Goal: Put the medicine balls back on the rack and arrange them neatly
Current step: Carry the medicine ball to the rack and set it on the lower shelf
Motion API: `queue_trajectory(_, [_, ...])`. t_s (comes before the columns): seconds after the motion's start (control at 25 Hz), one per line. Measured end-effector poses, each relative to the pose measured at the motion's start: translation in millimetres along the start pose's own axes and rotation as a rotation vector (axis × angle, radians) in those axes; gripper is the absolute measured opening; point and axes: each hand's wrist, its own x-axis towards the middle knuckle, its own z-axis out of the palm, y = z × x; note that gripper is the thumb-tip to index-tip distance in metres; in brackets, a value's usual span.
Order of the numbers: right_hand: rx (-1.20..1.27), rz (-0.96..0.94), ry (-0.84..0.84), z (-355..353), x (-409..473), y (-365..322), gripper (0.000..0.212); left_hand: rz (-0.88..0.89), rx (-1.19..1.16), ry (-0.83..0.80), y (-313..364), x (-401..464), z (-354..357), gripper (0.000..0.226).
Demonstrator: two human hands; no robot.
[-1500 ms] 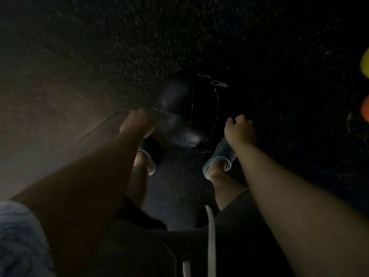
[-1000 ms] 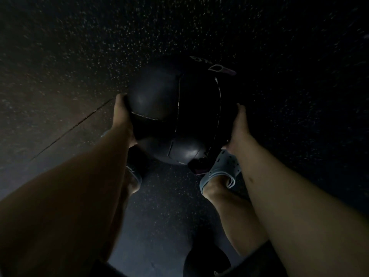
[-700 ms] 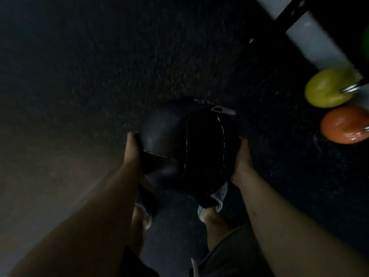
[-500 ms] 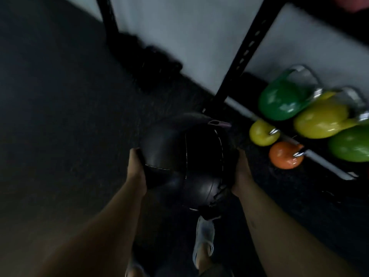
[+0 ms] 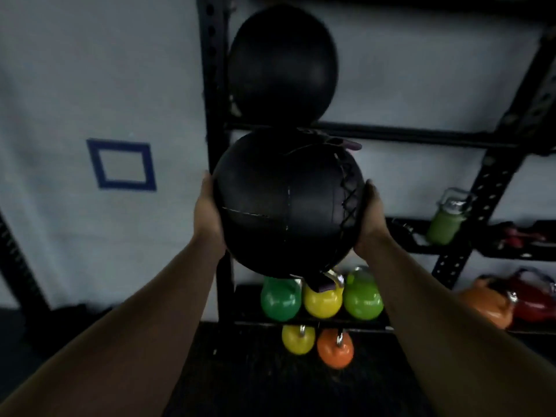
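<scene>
I hold a large black medicine ball (image 5: 285,203) with stitched seams and lacing in front of me at chest height. My left hand (image 5: 207,209) presses its left side and my right hand (image 5: 371,216) cups its right side. Directly above it, a second black medicine ball (image 5: 282,64) sits on the black rack (image 5: 406,135), against the left upright. The held ball is in front of the rack's horizontal rail, just below the shelved ball.
Green and yellow kettlebells (image 5: 322,297) stand on the rack's low shelf, and a yellow and an orange kettlebell (image 5: 335,349) on the floor before it. Orange and red kettlebells (image 5: 511,299) sit lower right. A green bottle (image 5: 445,224) stands on a side shelf. A white wall carries a blue square (image 5: 122,165).
I lifted the black medicine ball off the floor with both hands, stood up and turned to face the rack; the ball rose from between my feet to chest height.
</scene>
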Motion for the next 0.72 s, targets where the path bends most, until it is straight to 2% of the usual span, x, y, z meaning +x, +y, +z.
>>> queue_trajectory(0.12, [0.047, -0.187, -0.009, -13, 18, -90, 0.071, 0.151, 0.100, -0.102, 26, 31, 88, 0.076])
queue_trajectory(0.2, [0.032, -0.294, 0.005, -28, 35, -134, 0.066, 0.240, 0.125, -0.147, 28, 46, 136, 0.079])
queue_trajectory(0.28, [-0.001, -0.383, 0.044, -45, 56, -165, 0.056, 0.289, 0.105, -0.147, 21, 59, 173, 0.080])
queue_trajectory(0.44, [-0.005, -0.507, 0.012, -82, 126, -220, 0.058, 0.376, 0.101, -0.188, 4, 100, 255, 0.089])
queue_trajectory(0.56, [0.016, -0.553, -0.004, -95, 185, -250, 0.059, 0.468, 0.190, -0.231, -3, 143, 304, 0.103])
queue_trajectory(0.72, [0.001, -0.509, -0.035, -88, 261, -278, 0.055, 0.497, 0.223, -0.239, -2, 213, 342, 0.100])
